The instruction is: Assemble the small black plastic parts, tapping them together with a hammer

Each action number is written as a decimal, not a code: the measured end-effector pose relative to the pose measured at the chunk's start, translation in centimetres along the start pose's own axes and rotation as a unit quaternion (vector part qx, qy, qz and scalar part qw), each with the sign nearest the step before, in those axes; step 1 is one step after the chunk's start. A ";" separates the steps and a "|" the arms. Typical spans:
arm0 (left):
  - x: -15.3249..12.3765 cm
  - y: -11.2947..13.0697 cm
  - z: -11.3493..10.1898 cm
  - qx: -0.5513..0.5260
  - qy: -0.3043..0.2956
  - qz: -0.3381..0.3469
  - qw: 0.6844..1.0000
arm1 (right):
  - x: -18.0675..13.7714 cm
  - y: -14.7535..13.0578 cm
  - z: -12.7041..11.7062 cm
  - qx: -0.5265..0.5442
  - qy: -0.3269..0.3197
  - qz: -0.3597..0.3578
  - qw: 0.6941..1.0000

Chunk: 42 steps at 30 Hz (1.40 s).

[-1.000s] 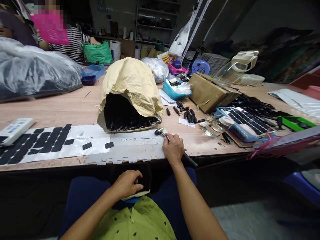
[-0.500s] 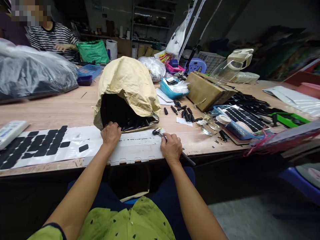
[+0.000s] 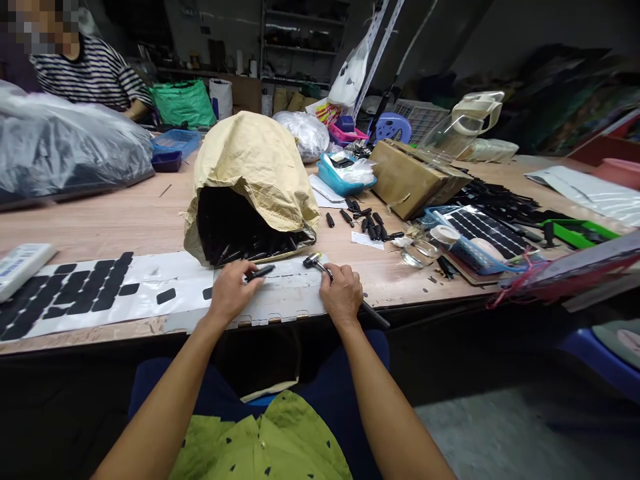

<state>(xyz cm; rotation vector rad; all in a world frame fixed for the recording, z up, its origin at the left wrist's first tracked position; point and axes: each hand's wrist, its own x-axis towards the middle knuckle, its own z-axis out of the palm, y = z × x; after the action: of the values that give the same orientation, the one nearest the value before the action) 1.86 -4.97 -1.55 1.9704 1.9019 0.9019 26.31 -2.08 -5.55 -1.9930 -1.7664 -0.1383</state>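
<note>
My left hand (image 3: 231, 293) pinches a small black rod-shaped part (image 3: 260, 271) and holds it over a grey metal strip (image 3: 280, 300) at the table's near edge. My right hand (image 3: 343, 293) is closed round the handle of a small hammer (image 3: 315, 261), whose metal head rests on the strip just right of the part. Directly behind both hands lies a tan woven sack (image 3: 255, 173) on its side, its open mouth full of the same black parts.
A white sheet with black pads (image 3: 75, 290) lies to the left beside a remote (image 3: 20, 263). Loose black parts (image 3: 370, 227), a cardboard box (image 3: 415, 180), a solar panel (image 3: 480, 233) and trays crowd the right. A person in a striped shirt (image 3: 90, 73) sits far left.
My left hand rose from my lap to the sack's mouth, then came back toward me with a black part. My right hand stayed on the hammer.
</note>
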 end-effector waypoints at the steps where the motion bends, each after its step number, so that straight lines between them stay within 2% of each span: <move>1: -0.2 0.0 0.6 -0.019 -0.035 0.026 0.999 | 0.0 0.0 0.0 0.000 0.000 0.000 1.000; 3: -0.3 -0.1 1.7 -0.035 -0.069 0.044 0.996 | 0.0 0.0 0.1 -0.001 -0.002 -0.002 1.000; 5: -0.1 -0.4 2.5 -0.036 -0.077 0.043 0.995 | 0.2 0.1 0.1 -0.002 -0.005 -0.006 1.000; 11: 0.2 -0.8 2.8 -0.060 -0.074 0.039 0.995 | -0.1 -0.2 -0.8 0.026 -0.017 -0.021 0.999; 15: 0.1 -0.8 2.9 -0.058 -0.070 0.040 0.995 | -1.9 -1.4 -2.4 0.139 0.005 -0.039 0.990; 18: 0.1 -0.8 2.9 -0.059 -0.068 0.040 0.995 | -3.3 -2.7 -3.5 0.241 -0.033 -0.084 0.966; 20: 0.1 -0.7 2.8 -0.061 -0.067 0.035 0.995 | -4.0 -3.5 -4.0 0.265 -0.056 -0.106 0.957; 28: 0.1 -0.5 2.7 -0.058 -0.072 0.022 0.995 | -5.0 -4.5 -4.5 0.183 -0.113 -0.082 0.973; 34: 0.1 -0.3 2.6 -0.061 -0.078 0.013 0.995 | -5.0 -5.4 -4.8 0.219 -0.110 -0.098 0.965; 37: 0.0 -0.2 2.6 -0.060 -0.077 0.015 0.995 | -5.3 -5.9 -4.6 0.198 -0.122 -0.114 0.966; 42: 0.1 -0.3 2.7 -0.057 -0.081 0.012 0.995 | -4.6 -5.4 -4.3 0.198 -0.123 -0.112 0.966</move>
<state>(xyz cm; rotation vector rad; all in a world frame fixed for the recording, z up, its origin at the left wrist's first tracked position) 3.15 -4.24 -3.79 1.9393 1.7033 0.8121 21.37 -7.67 -1.98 -1.5738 -1.9834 0.3787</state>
